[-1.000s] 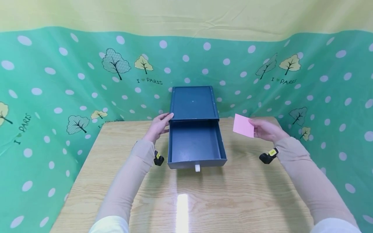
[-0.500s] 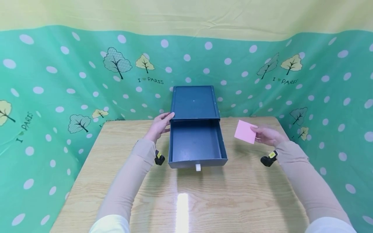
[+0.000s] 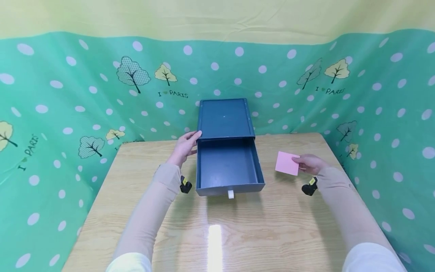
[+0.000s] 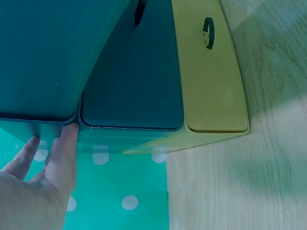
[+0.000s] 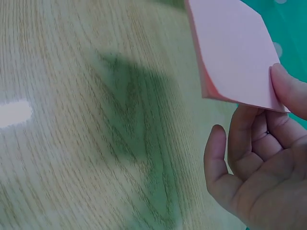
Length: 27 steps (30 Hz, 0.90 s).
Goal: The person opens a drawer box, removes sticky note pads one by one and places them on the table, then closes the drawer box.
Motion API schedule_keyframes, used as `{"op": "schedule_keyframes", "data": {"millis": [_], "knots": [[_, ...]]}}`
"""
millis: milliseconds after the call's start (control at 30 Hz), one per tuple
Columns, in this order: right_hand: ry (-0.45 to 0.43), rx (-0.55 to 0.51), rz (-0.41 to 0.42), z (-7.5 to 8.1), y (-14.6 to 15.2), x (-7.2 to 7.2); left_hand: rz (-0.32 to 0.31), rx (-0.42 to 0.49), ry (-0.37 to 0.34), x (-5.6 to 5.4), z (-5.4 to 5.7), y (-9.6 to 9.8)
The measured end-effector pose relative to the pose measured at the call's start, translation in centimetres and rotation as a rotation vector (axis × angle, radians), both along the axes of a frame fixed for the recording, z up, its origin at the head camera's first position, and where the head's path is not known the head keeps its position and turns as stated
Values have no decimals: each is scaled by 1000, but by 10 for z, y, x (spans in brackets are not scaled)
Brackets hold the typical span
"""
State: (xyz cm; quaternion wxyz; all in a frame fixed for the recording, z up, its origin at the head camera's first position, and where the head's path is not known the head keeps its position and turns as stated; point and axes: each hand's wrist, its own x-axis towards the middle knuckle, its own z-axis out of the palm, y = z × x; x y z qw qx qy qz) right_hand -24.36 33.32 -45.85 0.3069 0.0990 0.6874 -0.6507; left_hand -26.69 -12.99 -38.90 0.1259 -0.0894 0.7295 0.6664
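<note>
A dark blue drawer cabinet (image 3: 224,119) stands at the back of the table, its top drawer (image 3: 228,166) pulled out and holding nothing visible. My left hand (image 3: 185,147) rests on the cabinet's left front corner. The left wrist view shows its extended fingers (image 4: 62,153) touching the side wall, beside the pulled-out drawer. Right of the cabinet, my right hand (image 3: 310,163) pinches a pad of pink sticky notes (image 3: 286,163) by its edge. The right wrist view shows the thumb on the pad's face, the pad (image 5: 235,52) raised above the table and the other fingers loosely bent.
Below the open drawer, the left wrist view shows a shut blue drawer (image 4: 136,81) and a shut yellow drawer (image 4: 211,81) with a dark handle. A white pull tab (image 3: 230,194) sticks out in front. A green dotted curtain (image 3: 272,83) surrounds the wooden table (image 3: 265,234).
My right hand has lowered the pink pad toward the table, slightly to the right. My left hand keeps its place on the cabinet, and the drawer stays pulled out.
</note>
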Motion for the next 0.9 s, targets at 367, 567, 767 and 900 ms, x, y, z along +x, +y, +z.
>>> {"op": "schedule_keyframes", "data": {"millis": [367,567,767,900], "knots": [[194,356,107,-13,3,-6,15,0,3,-3,2,1],[257,586,152,-26,1,-1,21,-6,-10,-1,1,1],[309,733,175,-34,-11,-1,10,-12,-8,-1,-1,-1],[270,754,150,-43,-16,-6,5,-15,4,-2,-2,-2]]}}
